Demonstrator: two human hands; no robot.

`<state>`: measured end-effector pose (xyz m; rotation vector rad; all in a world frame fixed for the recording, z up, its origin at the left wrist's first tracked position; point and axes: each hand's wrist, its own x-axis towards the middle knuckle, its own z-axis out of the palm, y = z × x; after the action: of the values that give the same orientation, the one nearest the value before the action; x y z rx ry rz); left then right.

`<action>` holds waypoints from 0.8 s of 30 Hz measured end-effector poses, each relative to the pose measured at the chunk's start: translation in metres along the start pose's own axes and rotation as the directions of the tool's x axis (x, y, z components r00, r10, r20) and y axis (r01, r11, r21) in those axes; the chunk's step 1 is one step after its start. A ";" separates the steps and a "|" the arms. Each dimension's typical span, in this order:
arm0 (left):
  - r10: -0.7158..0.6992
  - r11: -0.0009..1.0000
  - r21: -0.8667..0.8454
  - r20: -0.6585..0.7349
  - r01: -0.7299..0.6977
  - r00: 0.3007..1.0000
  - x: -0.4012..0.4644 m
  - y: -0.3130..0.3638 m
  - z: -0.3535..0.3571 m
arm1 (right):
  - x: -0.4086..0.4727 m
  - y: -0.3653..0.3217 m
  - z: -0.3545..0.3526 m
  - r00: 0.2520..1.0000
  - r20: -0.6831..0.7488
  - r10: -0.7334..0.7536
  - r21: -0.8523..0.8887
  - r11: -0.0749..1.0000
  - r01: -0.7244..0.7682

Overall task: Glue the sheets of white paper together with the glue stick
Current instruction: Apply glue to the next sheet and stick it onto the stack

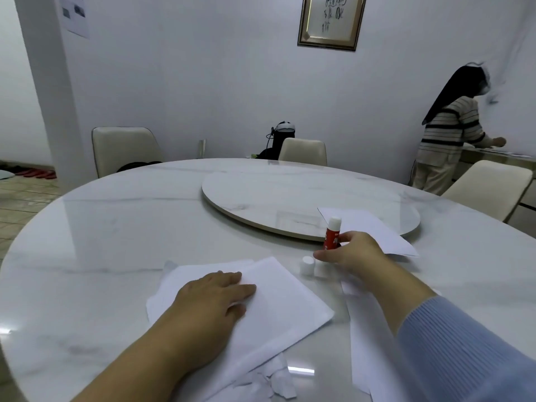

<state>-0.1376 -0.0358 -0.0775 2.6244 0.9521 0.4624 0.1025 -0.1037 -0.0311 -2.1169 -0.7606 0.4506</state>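
— Standing upright on the white marble round table (pixel 116 242), the red glue stick with its white tip bared (pixel 332 233) is held low on its barrel by the right hand (pixel 352 252), fingers curled around its base. Is that how you read it?

— Yes, the grip is narrow and closed on the stick; thumb and fingertips hide the bottom of the barrel, so only the upper label and the tip show.

— And around the stick?

— Just in front of it, nearer the person, sits a small white cylindrical cap (pixel 308 265), upright, almost touching the thumb. A second pale shape beside the cap is too blurred to tell. Behind the stick lies a loose white paper sheet (pixel 374 230), partly over the edge of the round marble turntable (pixel 290 195) and partly under the right hand.

— Where is the other paper?

— To the left of the stick, a stack of white paper sheets (pixel 278 303) lies skewed on the table. The left hand (pixel 214 297) rests flat on it, fingers spread and pressing, holding nothing. Torn white paper scraps (pixel 275 384) lie at the stack's near corner.

— Anything cut off?

— Another white strip of paper (pixel 368 343) runs under the right forearm in its light blue ribbed sleeve (pixel 464 352) and out of the bottom edge. Far beyond the stick, cream chairs (pixel 124 149) ring the table and a person in a striped sweater (pixel 449 132) stands at the wall.
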 end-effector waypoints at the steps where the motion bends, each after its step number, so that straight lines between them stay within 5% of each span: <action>1: 0.016 1.000 0.004 0.007 -0.016 1.000 0.000 -0.001 0.001 | 0.002 0.001 0.005 0.999 -0.047 -0.009 0.014 1.000 0.010; 6: 0.089 0.996 -0.016 -0.002 -0.089 0.996 -0.001 -0.002 -0.001 | 0.002 0.000 0.011 0.964 -0.198 -0.175 -0.008 0.984 0.177; 13: 0.086 0.996 0.021 0.002 -0.086 0.996 0.005 0.032 -0.016 | -0.039 -0.009 -0.004 0.881 0.025 -0.472 -0.031 0.881 0.473; 19: -0.039 0.981 0.191 0.184 0.003 0.982 0.022 0.049 0.005 | -0.054 0.004 0.007 0.874 -0.097 -0.477 0.241 0.840 0.486; 24: -0.071 0.972 0.235 0.271 0.006 0.960 0.016 0.041 0.021 | -0.053 0.008 0.017 0.853 -0.034 -0.521 0.227 0.827 0.514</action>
<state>-0.0943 -0.0589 -0.0774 2.7714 1.0129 -0.0345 0.0566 -0.1322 -0.0448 -1.6027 -1.1974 0.2542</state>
